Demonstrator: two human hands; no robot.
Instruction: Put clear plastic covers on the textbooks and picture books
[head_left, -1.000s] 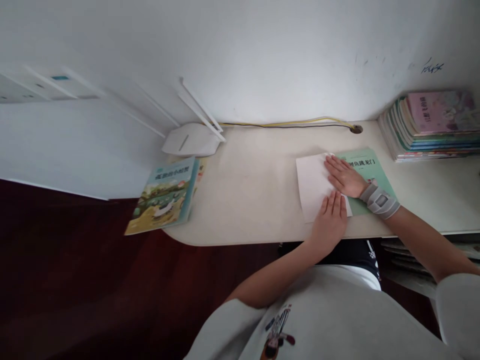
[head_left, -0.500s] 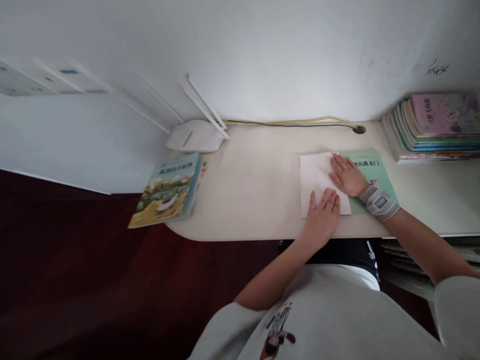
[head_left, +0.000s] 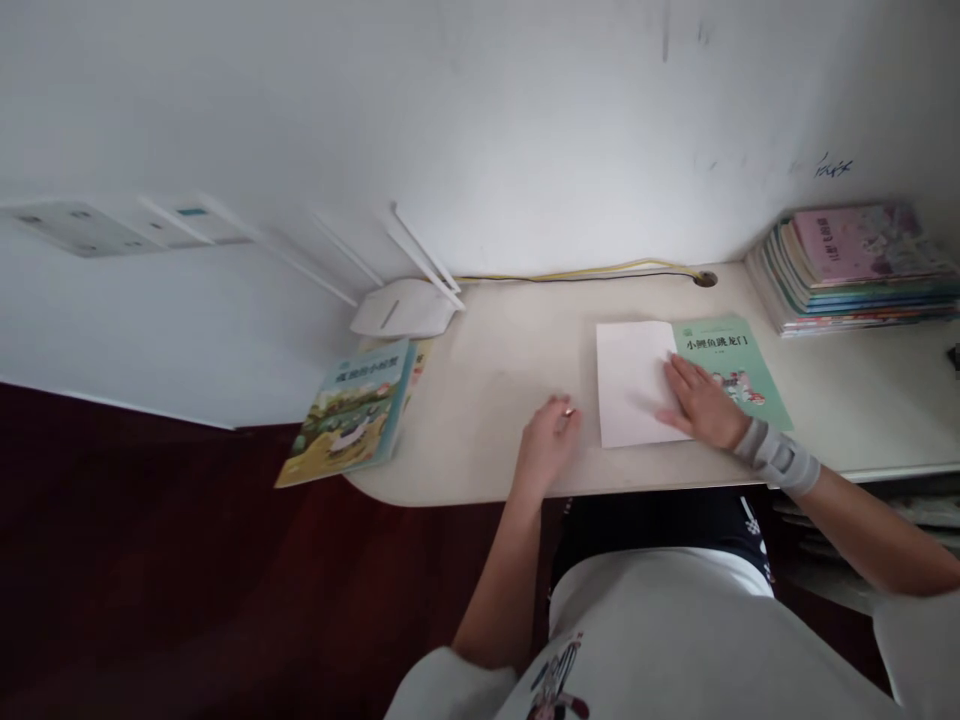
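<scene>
My right hand (head_left: 703,402) lies flat with its fingers stretched, across the border between a blank white sheet (head_left: 634,385) and a green picture book (head_left: 761,385). The white sheet meets the book's left side; whether it is joined to the book I cannot tell. A grey band circles my right wrist. Left of the sheet, apart from it, my left hand (head_left: 551,440) is over the desk with its fingers curled in. Something small and dark shows at its fingertips, too small to name.
A white router (head_left: 405,310) with antennas stands at the back left. Picture books (head_left: 349,415) overhang the desk's left edge. At the back right is a book stack (head_left: 862,270). A yellow and black cable (head_left: 570,272) runs along the wall to a hole (head_left: 705,279).
My left hand has left the white sheet, moved left and curled its fingers. My right hand has slid slightly towards me, and more of the green cover shows. The view has shifted a little.
</scene>
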